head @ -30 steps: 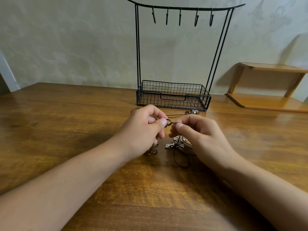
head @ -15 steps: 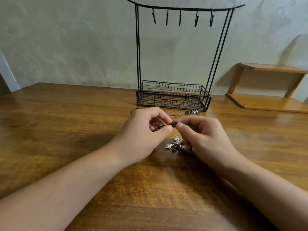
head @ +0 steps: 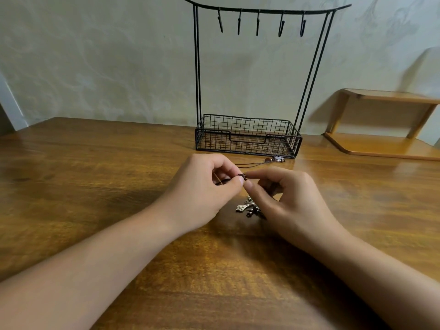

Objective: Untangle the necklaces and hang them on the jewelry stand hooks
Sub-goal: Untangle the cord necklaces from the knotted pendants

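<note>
Now both hands [head: 250, 196] pinch knot [head: 242, 176].

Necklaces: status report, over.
Left hand and right hand both pinch the knot in the dark cord. Cross pendant lies on the table. All five hooks bare; nothing blocks the stand.
</note>
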